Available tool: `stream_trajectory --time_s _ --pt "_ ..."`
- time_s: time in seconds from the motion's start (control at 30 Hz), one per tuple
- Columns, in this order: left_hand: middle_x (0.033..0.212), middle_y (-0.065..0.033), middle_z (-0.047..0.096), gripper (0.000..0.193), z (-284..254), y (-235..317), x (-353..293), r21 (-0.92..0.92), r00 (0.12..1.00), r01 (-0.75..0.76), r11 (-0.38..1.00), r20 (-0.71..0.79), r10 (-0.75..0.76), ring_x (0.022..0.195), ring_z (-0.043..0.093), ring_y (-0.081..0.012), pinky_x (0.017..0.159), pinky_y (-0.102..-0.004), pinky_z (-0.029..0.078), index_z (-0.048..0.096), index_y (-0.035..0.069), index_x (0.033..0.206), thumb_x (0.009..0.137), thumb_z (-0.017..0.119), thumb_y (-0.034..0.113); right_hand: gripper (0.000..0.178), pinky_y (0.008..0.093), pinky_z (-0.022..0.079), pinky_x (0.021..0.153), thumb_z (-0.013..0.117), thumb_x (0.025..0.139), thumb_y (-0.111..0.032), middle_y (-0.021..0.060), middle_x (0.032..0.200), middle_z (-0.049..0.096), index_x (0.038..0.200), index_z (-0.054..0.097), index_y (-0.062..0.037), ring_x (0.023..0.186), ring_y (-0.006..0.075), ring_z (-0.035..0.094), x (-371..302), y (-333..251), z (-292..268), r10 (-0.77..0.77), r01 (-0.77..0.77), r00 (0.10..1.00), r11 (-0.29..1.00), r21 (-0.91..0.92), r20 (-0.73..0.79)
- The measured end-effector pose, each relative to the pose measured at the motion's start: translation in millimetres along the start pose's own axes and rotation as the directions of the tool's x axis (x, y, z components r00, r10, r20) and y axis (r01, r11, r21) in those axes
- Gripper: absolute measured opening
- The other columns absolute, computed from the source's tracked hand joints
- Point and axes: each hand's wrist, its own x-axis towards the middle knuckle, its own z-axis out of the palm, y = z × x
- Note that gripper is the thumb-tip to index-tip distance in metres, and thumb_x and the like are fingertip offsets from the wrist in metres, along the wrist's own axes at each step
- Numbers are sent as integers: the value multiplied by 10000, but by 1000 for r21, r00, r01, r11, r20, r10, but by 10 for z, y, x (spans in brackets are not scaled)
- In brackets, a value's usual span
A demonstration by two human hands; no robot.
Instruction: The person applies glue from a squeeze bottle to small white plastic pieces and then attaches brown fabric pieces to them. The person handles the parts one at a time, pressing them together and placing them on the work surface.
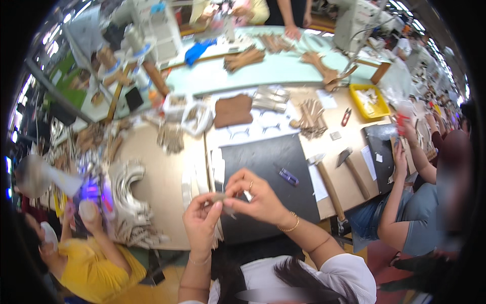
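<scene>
Both my hands meet over the left edge of a black mat (263, 157). Between the fingertips of my left hand (200, 220) and my right hand (259, 201) is a small grey-brown strip-like piece (218, 197). Fingers and thumbs pinch it from both sides and cover most of it, so its exact kind does not show. Just left of the mat lie pale narrow strips (187, 183). Right of my right hand, a blue-purple pen-like tool (288, 176) rests on the mat.
Two hammers, one with a long wooden handle (331, 190) and another (354, 175), lie right of the mat. Beyond sit a brown leather piece (233, 110), bundled strips (311, 119) and a yellow tray (358, 109). Co-workers sit left, in a yellow shirt (96, 268), and right.
</scene>
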Motion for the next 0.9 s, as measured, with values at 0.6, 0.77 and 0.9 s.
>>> stream_trajectory --time_s 0.6,0.77,0.9 --pt "818 -6 603 70 86 -48 103 74 990 -112 991 90 105 684 531 -26 597 -155 402 582 0 924 856 602 2 145 293 430 807 694 775 -108 74 947 539 889 624 -52 864 195 550 -77 67 -23 -162 141 978 977 -158 -128" --pt "877 -53 622 103 152 -134 157 86 968 -252 964 44 249 777 590 -85 695 -199 476 582 -22 964 863 591 -4 249 327 421 737 740 694 -70 64 939 587 921 640 -86 853 221 576 -96 64 64 -463 275 863 766 -581 -202" --pt "964 -87 618 158 150 -187 142 112 959 -283 952 26 282 866 597 -121 737 -250 516 582 -45 1020 871 578 7 256 332 398 708 704 737 -110 36 931 621 981 636 -78 815 186 589 -72 39 71 -554 339 823 661 -670 -130"
